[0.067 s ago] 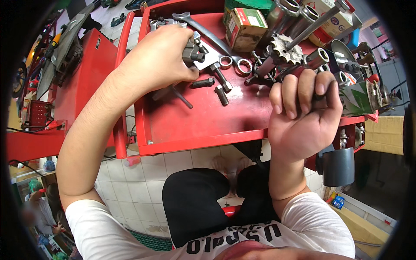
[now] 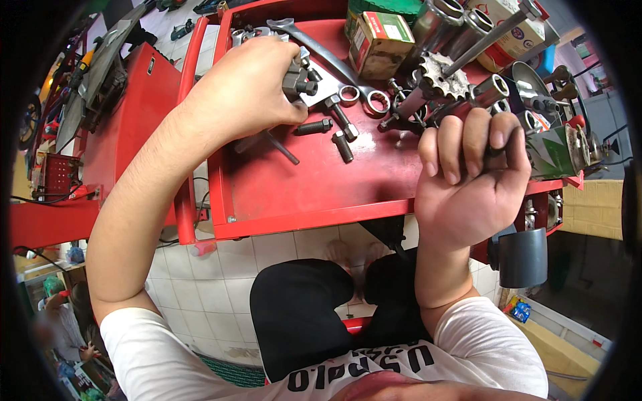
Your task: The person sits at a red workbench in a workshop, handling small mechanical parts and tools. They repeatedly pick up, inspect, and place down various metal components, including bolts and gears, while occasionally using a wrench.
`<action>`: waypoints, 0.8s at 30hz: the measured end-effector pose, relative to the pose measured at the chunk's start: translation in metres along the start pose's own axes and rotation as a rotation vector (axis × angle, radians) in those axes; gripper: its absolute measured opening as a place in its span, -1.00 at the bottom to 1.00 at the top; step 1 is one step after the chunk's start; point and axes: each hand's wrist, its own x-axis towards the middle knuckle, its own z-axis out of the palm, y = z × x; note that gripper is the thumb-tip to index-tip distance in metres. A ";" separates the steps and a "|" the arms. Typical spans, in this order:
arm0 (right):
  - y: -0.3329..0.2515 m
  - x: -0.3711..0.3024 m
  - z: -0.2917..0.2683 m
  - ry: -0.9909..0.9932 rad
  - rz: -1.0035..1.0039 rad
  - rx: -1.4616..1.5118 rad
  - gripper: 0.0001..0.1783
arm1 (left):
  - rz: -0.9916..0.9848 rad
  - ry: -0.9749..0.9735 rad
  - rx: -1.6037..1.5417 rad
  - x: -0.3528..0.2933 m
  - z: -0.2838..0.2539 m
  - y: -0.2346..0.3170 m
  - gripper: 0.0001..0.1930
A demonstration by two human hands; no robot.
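My left hand (image 2: pixel 247 83) reaches over the left part of a red metal tray (image 2: pixel 314 194), its fingers curled round a dark metal block (image 2: pixel 291 83) with a threaded stub. Much of that block is hidden behind the palm. A thin dark rod (image 2: pixel 282 148) sticks out below the hand. To its right lie a bolt with a nut (image 2: pixel 342 119) and two short dark bolts, one (image 2: pixel 313 127) on its side and the other (image 2: pixel 342 146) nearer me. My right hand (image 2: pixel 471 177), palm up, is closed above the tray's right front edge. Something small and dark shows between thumb and forefinger; its kind is unclear.
Combination wrenches (image 2: pixel 334 60) lie behind the bolts. At the back stand a small worn box (image 2: pixel 380 45), large sockets (image 2: pixel 438 20) and a toothed metal part (image 2: pixel 443 79). A grey cylinder (image 2: pixel 523 257) is below my right wrist. Another person (image 2: pixel 63 327) is at far lower left.
My right hand has shifted very slightly to the right. The left hand and the dark metal block look the same.
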 end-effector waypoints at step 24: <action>0.001 0.000 0.000 -0.027 0.014 -0.013 -0.67 | 0.046 0.239 -0.030 -0.016 -0.030 -0.013 -0.60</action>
